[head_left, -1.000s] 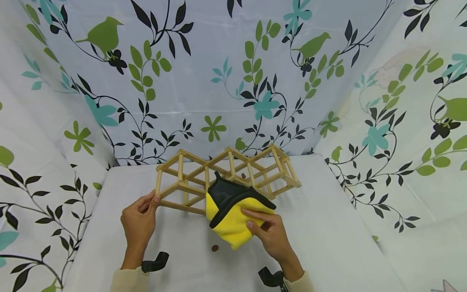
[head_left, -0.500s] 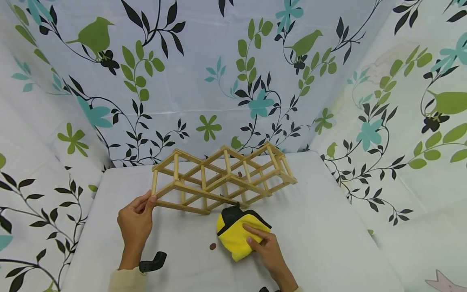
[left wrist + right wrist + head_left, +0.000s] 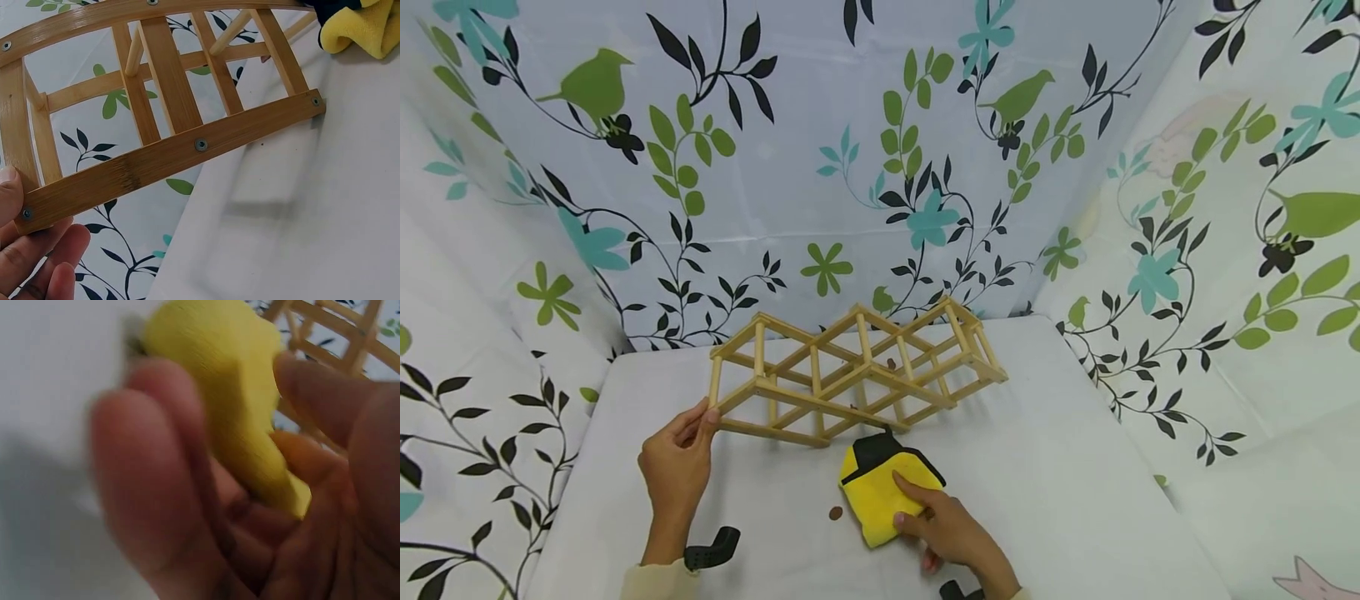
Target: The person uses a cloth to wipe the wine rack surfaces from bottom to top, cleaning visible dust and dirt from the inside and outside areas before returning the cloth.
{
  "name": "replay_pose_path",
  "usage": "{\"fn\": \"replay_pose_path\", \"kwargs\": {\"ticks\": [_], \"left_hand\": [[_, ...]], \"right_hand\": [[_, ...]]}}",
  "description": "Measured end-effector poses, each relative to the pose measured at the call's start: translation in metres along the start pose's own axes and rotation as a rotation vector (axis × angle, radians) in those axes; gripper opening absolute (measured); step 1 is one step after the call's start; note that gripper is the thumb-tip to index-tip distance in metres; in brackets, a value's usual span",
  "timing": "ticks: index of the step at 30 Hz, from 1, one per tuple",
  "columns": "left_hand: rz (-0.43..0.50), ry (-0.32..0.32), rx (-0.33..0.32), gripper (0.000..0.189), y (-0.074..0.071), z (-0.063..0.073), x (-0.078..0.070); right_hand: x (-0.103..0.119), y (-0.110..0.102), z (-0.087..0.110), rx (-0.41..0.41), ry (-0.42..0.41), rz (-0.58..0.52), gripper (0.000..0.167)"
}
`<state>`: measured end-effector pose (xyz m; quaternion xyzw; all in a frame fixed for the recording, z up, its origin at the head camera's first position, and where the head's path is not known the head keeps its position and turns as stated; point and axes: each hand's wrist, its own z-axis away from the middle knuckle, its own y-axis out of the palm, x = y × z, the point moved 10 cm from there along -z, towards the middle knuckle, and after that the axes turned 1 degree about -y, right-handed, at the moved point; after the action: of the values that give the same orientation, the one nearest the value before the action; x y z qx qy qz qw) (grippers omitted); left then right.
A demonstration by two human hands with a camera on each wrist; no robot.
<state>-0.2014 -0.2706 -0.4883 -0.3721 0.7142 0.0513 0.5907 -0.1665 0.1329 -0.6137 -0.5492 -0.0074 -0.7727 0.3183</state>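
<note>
A wooden lattice rack (image 3: pixel 857 379), like a folding wine rack, stands on the white table. My left hand (image 3: pixel 677 454) pinches its near left corner between thumb and fingers; the left wrist view shows the thumb on the wooden slat (image 3: pixel 125 172). My right hand (image 3: pixel 947 529) holds a folded yellow cloth with black trim (image 3: pixel 883 496) just in front of the rack. In the right wrist view the thumb and fingers lie around the yellow cloth (image 3: pixel 219 381). The cloth's black tip reaches close to the rack's front edge; whether they touch I cannot tell.
A small brown spot (image 3: pixel 836 513) lies on the white table (image 3: pixel 1060 467) left of the cloth. Another reddish-brown spot (image 3: pixel 891 364) shows behind the rack's bars. Patterned fabric (image 3: pixel 775 167) with leaves and birds hangs behind and at both sides.
My right hand has drawn the cloth off the rack's front, down and toward me, and the cloth looks more compact. My left hand keeps its grip on the rack's corner.
</note>
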Motion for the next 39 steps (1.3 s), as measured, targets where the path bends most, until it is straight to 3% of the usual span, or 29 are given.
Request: {"fn": "replay_pose_path", "kwargs": {"ticks": [2, 4, 7, 8, 10, 13, 17, 23, 39], "left_hand": [[-0.01, -0.001, 0.005, 0.038, 0.0, 0.002, 0.0], [-0.007, 0.005, 0.009, 0.038, -0.001, 0.002, 0.001], [-0.001, 0.016, 0.008, 0.04, -0.002, -0.001, 0.001], [0.004, 0.019, 0.006, 0.041, -0.002, -0.002, 0.001], [0.011, 0.017, -0.004, 0.042, -0.004, -0.004, 0.001], [0.026, 0.0, -0.015, 0.043, -0.005, -0.004, 0.003], [0.035, -0.013, -0.009, 0.043, -0.005, -0.004, 0.005], [0.02, 0.013, -0.005, 0.043, -0.001, -0.011, 0.004], [0.041, 0.036, -0.024, 0.045, 0.023, -0.039, 0.002]], "right_hand": [[0.008, -0.025, 0.009, -0.071, -0.044, 0.011, 0.058], [0.02, -0.063, 0.016, -0.287, -0.106, 0.06, 0.052], [0.041, -0.13, 0.034, -0.727, -0.179, 0.189, 0.05], [0.048, -0.148, 0.039, -0.837, -0.189, 0.217, 0.052], [0.059, -0.175, 0.039, -0.937, -0.208, 0.263, 0.06], [0.068, -0.199, 0.021, -0.888, -0.227, 0.24, 0.066], [0.073, -0.211, 0.0, -0.805, -0.242, 0.164, 0.06], [0.078, -0.216, -0.011, -0.792, -0.262, 0.118, 0.059], [0.079, -0.241, -0.051, -0.722, -0.209, 0.033, 0.069]]}}
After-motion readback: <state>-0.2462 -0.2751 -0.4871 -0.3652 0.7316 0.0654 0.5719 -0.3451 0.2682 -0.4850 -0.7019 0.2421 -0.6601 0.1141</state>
